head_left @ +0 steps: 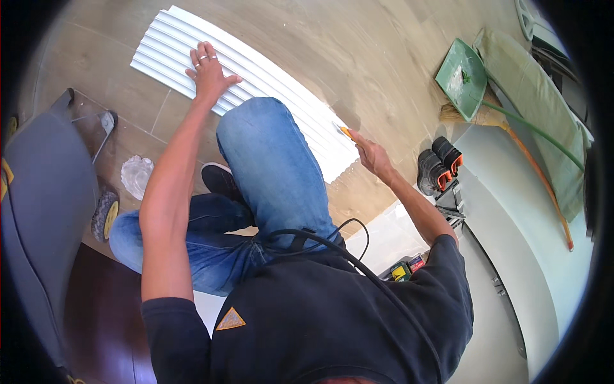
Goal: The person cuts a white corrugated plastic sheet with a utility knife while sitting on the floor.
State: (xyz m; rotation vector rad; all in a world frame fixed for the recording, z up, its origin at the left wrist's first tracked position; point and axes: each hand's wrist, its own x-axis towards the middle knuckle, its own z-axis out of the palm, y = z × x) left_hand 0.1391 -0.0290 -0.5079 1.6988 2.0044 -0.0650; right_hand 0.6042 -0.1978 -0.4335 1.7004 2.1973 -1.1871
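A long white ribbed panel (256, 75) lies across the wood-look floor in front of me, partly under my bent knee. My left hand (210, 75) rests flat on its ribs toward the far left end, fingers spread, with rings on two of them. At the panel's right end, my right hand (373, 155) grips a yellow-handled utility knife (346, 132). The knife's tip is at the panel's far edge; whether it touches the surface I cannot tell.
A green dustpan (463, 80), a broom with an orange handle (539, 173) and dark shoes (439, 165) are at the right. On the left stand a grey wheeled case (48, 211) and a crumpled whitish round thing (136, 176). A tape measure (401, 273) lies near my right side.
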